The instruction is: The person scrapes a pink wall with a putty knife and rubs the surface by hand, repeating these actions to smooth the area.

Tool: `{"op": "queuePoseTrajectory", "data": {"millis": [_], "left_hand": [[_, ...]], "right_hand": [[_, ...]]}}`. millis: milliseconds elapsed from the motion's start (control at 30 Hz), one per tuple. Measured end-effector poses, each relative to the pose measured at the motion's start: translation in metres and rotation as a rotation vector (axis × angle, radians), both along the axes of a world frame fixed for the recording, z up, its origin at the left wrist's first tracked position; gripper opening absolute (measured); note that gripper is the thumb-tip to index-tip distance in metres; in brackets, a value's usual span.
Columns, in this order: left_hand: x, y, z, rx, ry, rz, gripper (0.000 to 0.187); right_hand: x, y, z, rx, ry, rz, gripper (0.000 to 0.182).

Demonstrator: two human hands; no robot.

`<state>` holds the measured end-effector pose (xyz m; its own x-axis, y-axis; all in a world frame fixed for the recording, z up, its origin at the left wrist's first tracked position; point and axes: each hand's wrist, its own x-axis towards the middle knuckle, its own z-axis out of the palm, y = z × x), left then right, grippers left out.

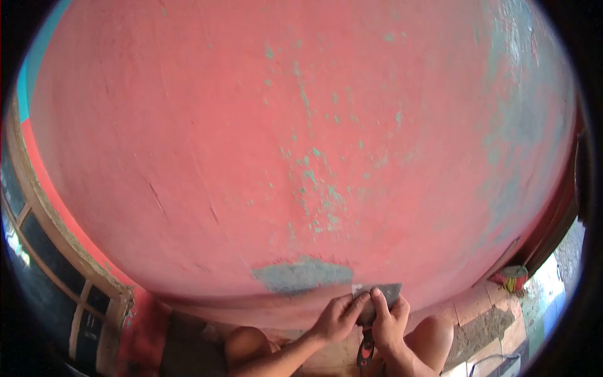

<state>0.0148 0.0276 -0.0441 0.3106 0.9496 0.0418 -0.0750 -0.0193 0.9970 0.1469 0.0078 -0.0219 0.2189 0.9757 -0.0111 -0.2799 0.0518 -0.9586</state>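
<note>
A putty knife with a wide grey metal blade and a black and red handle is held low in front of the wall. My right hand grips it around the blade's lower part, its thumb lying on the metal. From the other side, my left hand is closed, thumb and fingers pinching at the blade's left edge. Just above and to the left of the hands, the red painted wall shows a bare grey patch.
Small greenish chips mark the wall's middle, and worn grey areas its right side. A wooden-framed window stands at left. A bundle with red and yellow-green bristles lies at right, near the tiled floor. My bent knees flank the hands.
</note>
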Motion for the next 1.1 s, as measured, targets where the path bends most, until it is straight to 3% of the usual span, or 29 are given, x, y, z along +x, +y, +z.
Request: {"op": "queuePoseTrajectory", "data": {"millis": [67, 167, 333, 500, 900, 967, 1033, 1100], "left_hand": [[-0.009, -0.007, -0.012, 0.007, 0.091, 0.0, 0.033], [-0.021, -0.025, 0.02, 0.055, 0.25, 0.029, 0.033], [-0.035, -0.049, 0.021, 0.123, 0.104, 0.091, 0.033], [-0.061, -0.069, 0.017, 0.104, 0.018, 0.172, 0.03], [-0.069, -0.087, 0.029, 0.169, -0.103, 0.266, 0.029], [-0.083, -0.084, 0.007, 0.189, -0.083, 0.23, 0.03], [-0.09, -0.084, 0.007, 0.2, -0.07, 0.207, 0.03], [-0.088, -0.086, 0.022, 0.192, -0.055, 0.201, 0.029]], "right_hand": [[0.0, -0.01, 0.018, -0.08, -0.029, 0.037, 0.021], [0.002, -0.021, 0.015, 0.042, -0.062, 0.076, 0.022], [0.0, -0.029, 0.003, 0.195, -0.109, 0.068, 0.025], [-0.002, -0.044, 0.02, 0.128, -0.132, 0.157, 0.025], [-0.019, -0.048, 0.03, 0.444, -0.336, 0.197, 0.019], [-0.023, -0.05, 0.032, 0.487, -0.313, 0.247, 0.019], [-0.03, -0.047, 0.02, 0.584, -0.331, 0.275, 0.018], [-0.038, -0.048, 0.019, 0.519, -0.263, 0.245, 0.017]]}}
